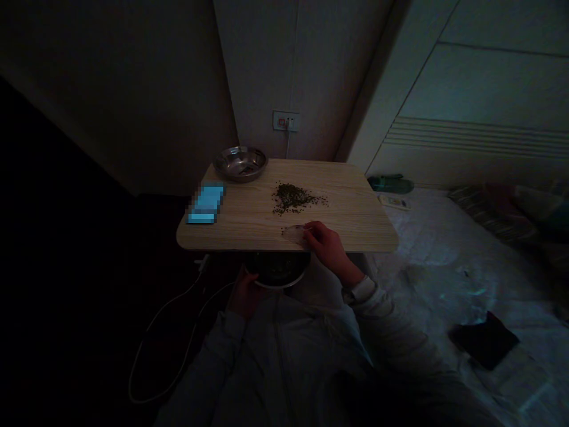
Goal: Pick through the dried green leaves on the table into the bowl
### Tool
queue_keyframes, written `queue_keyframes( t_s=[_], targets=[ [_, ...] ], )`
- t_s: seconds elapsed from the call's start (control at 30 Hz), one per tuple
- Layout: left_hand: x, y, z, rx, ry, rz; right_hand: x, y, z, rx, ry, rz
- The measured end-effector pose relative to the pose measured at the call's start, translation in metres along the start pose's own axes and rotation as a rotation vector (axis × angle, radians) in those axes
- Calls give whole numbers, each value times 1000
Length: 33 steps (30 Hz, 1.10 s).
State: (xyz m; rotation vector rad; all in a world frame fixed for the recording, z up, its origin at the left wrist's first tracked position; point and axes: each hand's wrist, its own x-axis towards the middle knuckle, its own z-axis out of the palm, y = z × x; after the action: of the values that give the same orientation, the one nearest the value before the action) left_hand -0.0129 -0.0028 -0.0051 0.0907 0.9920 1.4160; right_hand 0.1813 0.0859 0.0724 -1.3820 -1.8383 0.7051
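My right hand (326, 244) is closed on a thin, see-through piece (294, 235) with a rounded edge, low over the front of the wooden table (249, 234). Its exact kind cannot be made out. A few dark grains lie beside it. Further back on the tabletop spreads a loose heap of small dark green beans (291, 197). Below the table's front edge, my left hand (247, 292) grips the left side of a dark bowl (280, 277) with a pale rim. The tabletop hides the bowl's far part, and its contents are too dark to tell.
A steel bowl (240, 164) stands at the table's back left corner, with a lit phone (207, 203) in front of it. A white cable (153, 323) loops on the left. To the right, a bed (427, 267) holds a remote control (395, 203) and a dark cloth-like item (485, 341).
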Motion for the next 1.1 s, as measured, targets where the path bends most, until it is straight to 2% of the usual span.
queue_keyframes(
  t_s=[0.33,0.7,1.1],
  targets=[
    [1,-1,-1,9,13,-23,4,0,-1,-7,73,22],
    [0,-1,-2,29,-4,8,7,-8,3,10,22,4],
    [1,-1,-1,2,9,-20,3,-2,0,0,69,34]
  ],
)
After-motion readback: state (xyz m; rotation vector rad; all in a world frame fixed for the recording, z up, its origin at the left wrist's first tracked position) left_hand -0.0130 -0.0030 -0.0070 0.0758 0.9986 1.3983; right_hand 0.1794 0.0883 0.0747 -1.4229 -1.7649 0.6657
